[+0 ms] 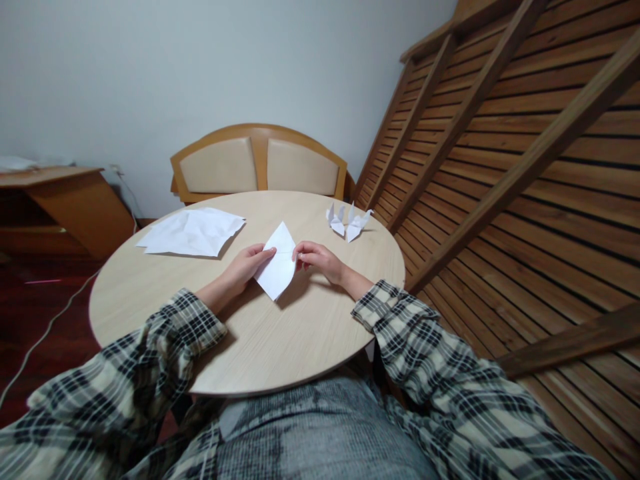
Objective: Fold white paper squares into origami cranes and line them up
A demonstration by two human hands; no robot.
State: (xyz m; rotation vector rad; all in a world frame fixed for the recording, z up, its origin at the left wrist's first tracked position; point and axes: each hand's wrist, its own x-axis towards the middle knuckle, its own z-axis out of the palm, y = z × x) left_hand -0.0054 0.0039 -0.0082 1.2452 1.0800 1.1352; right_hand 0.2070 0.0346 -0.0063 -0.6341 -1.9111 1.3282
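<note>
Well, fingers (306, 249) hold white paper (278, 268) (diamond-shaped)

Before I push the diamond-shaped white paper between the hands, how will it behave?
The diamond-shaped white paper probably bends easily, since its lower right edge curves. It should be light, looking thin. It may hinge at the faint line across its middle.

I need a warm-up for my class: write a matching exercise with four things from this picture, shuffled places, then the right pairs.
Things
1. Diamond-shaped paper
2. Two folded paper figures
3. White sheets
4. Slatted wooden panel

Places
A. Near the table's far right edge
B. Off the table, to its right
C. Between left hand and right hand
D. On the table's left part

Pairs: 1-C, 2-A, 3-D, 4-B
</note>
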